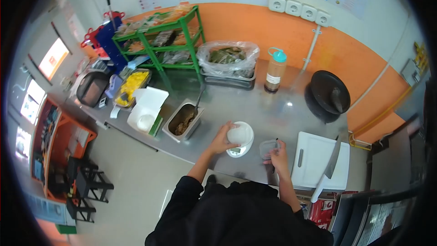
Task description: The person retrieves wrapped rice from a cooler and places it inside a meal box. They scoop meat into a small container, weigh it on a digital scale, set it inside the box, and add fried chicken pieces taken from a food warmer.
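Note:
My left hand (222,140) is closed around the side of a small translucent plastic cup (237,134). The cup is over a white digital kitchen scale (246,148); whether it rests on the scale or just above it I cannot tell. My right hand (278,156) grips the edge of a small clear plastic container (267,149) to the right of the scale. A thin dark item shows below my right fingers, too small to name. Left of my left hand stands a metal food pan (194,125) with brown filling and a spoon (200,94) in it.
A white cutting board (304,173) with a large knife (332,160) lies at right. A black pan (324,89), a turquoise-capped bottle (276,69) and a bag-lined tray of leaves (227,80) stand behind. An opened white box (152,101) and green rack (175,48) are at left.

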Available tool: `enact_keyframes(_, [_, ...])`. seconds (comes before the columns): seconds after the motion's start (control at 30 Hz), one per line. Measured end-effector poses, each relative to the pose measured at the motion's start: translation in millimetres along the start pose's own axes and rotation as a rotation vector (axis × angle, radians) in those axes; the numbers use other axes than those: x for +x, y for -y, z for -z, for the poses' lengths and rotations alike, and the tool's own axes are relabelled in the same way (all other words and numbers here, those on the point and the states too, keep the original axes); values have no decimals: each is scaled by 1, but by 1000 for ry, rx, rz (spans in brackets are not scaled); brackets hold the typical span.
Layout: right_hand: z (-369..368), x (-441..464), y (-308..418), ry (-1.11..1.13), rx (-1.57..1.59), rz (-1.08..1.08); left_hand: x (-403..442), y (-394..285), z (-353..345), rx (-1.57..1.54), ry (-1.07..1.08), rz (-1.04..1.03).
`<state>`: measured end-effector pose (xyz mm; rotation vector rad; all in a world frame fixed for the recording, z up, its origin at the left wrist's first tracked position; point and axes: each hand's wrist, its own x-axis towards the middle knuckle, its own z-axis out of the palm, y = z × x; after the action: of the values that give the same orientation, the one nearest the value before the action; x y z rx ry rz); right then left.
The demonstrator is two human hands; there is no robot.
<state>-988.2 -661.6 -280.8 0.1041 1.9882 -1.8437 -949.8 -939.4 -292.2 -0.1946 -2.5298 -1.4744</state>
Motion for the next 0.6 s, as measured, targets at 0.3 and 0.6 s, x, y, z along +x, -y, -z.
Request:
enact_keyframes(0.3, [-36, 3, -11, -435, -796, 488, 12, 17, 21, -44, 95, 20])
enact_keyframes(0.6, [-73, -38, 26, -597, -593, 398, -82, 11, 60, -68, 150, 113])
